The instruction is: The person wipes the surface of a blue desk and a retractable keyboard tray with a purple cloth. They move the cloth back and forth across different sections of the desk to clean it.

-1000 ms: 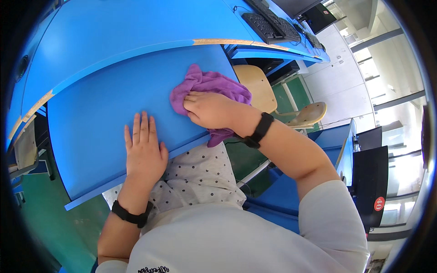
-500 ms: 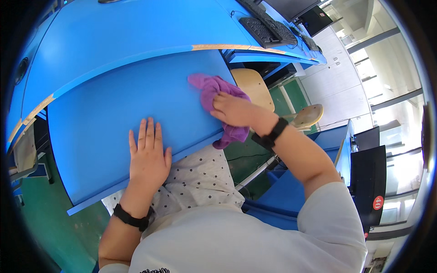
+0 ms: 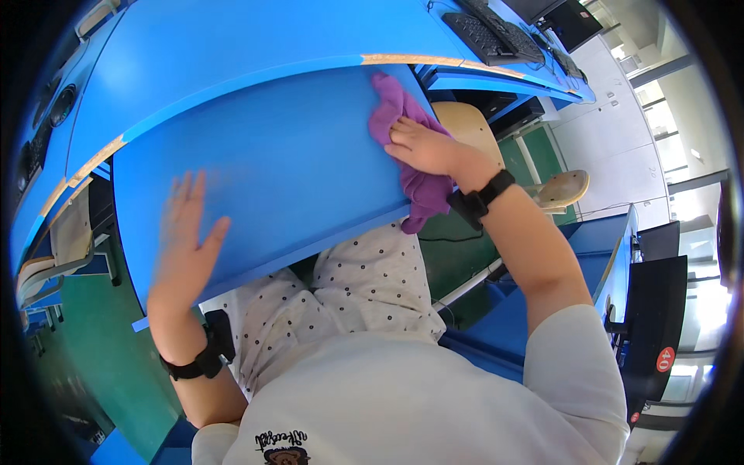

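Observation:
A purple cloth [image 3: 425, 192] lies bunched at the right end of the blue pull-out shelf [image 3: 294, 155], one end hanging over its near edge. My right hand [image 3: 425, 147] is on the cloth, fingers curled into it and pressing it against the shelf. Over the left part of the shelf is my left hand [image 3: 186, 240], fingers apart and smeared by motion, holding nothing. Whether its palm touches the surface I cannot tell. Each wrist wears a black band.
The blue desktop [image 3: 256, 35] with a chipped front edge overhangs the shelf's far side. A black keyboard [image 3: 484, 39] sits at the far right. Wooden chair seats [image 3: 469, 128] stand beyond the shelf's right end, and a dark monitor [image 3: 655, 322] at the right. My legs are under the shelf.
My left hand has moved left across the shelf from where it lay flat near the front edge. My right hand stays on the cloth at the right end. The whole view has shifted slightly.

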